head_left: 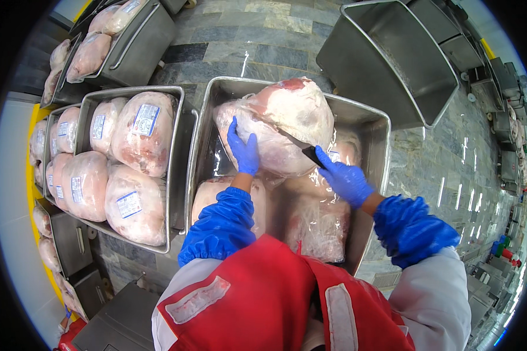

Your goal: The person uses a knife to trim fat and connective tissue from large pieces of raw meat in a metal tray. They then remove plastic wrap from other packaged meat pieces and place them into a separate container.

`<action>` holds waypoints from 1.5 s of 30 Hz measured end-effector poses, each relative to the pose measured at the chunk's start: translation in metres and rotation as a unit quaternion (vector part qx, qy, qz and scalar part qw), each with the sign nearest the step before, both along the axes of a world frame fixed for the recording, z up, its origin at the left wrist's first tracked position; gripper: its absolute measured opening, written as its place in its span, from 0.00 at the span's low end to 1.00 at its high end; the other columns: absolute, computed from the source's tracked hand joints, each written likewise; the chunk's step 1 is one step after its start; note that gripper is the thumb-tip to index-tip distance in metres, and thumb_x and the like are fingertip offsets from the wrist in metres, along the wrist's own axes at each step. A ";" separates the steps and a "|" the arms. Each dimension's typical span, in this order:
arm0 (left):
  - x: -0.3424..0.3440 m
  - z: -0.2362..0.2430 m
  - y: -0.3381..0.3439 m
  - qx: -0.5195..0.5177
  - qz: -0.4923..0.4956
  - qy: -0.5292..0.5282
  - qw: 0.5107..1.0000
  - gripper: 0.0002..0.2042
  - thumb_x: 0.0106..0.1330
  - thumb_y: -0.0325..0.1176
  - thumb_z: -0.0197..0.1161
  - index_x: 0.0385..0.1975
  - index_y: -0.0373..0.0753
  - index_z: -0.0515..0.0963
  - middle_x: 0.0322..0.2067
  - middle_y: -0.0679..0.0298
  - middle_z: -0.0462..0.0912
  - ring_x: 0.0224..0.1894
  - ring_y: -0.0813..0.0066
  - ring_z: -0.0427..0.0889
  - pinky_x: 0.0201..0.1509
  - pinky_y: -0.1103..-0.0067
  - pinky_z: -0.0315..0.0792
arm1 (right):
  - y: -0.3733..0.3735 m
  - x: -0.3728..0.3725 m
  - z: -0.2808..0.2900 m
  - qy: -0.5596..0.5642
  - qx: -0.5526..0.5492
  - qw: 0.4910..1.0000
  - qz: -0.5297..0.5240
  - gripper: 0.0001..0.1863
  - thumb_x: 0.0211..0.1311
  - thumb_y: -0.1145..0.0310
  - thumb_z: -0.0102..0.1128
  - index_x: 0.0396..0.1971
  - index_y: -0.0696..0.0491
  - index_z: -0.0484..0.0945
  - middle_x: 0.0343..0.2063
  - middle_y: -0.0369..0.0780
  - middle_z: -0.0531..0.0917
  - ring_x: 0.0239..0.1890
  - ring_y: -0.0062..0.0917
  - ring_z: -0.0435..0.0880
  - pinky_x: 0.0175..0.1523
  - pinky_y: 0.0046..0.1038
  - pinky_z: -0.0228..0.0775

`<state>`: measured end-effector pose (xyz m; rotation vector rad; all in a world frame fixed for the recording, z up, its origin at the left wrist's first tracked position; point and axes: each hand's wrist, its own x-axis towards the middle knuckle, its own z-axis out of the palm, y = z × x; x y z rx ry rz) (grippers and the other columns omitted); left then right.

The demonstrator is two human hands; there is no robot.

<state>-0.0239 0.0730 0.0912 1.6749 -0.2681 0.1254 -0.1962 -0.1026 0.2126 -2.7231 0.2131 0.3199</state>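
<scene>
A large pale piece of meat (298, 111), partly inside clear plastic wrap (246, 126), lies across the far part of a metal bin (378, 140). My right hand (344, 180), in a blue glove, grips the black handle of a knife (295, 142). Its blade lies along the meat, at the wrap's edge; I cannot tell how deep the tip reaches. Against the left side of the wrapped meat rests my left hand (243, 149), also gloved, thumb and fingers spread. Below, nearer to me, more wrapped meat (317, 225) sits in the same bin.
To the left, a metal bin (178, 99) holds several wrapped, labelled pieces of meat (145, 126). An open metal bin (357, 52) stands at the far right on the wet tiled floor (427, 175). More loaded bins (137, 44) line the far left. Part of another person (70, 333) shows at lower left.
</scene>
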 end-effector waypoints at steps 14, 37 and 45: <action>-0.006 0.000 0.011 0.004 0.000 0.029 1.000 0.32 0.47 0.27 0.56 0.55 0.29 0.53 0.54 0.53 0.57 0.57 0.63 0.55 0.62 0.74 0.45 | -0.038 0.056 0.119 0.096 -0.042 0.980 0.167 0.30 0.53 0.63 0.51 0.58 0.39 0.53 0.23 0.48 0.76 0.23 0.43 0.75 0.29 0.37 0.67; -0.005 -0.002 0.001 -0.041 0.022 0.034 0.998 0.29 0.53 0.36 0.54 0.54 0.31 0.56 0.53 0.53 0.59 0.57 0.63 0.56 0.62 0.72 0.45 | 0.005 0.005 -0.017 -0.003 0.022 0.999 0.022 0.31 0.59 0.60 0.44 0.61 0.40 0.44 0.16 0.48 0.75 0.17 0.39 0.75 0.24 0.38 0.65; -0.002 -0.004 0.012 -0.029 0.024 0.055 0.998 0.29 0.48 0.23 0.52 0.54 0.30 0.55 0.52 0.54 0.60 0.56 0.64 0.57 0.61 0.75 0.47 | -0.016 0.052 0.088 0.120 -0.009 0.987 0.104 0.32 0.55 0.61 0.49 0.59 0.43 0.49 0.24 0.50 0.76 0.27 0.44 0.76 0.31 0.39 0.67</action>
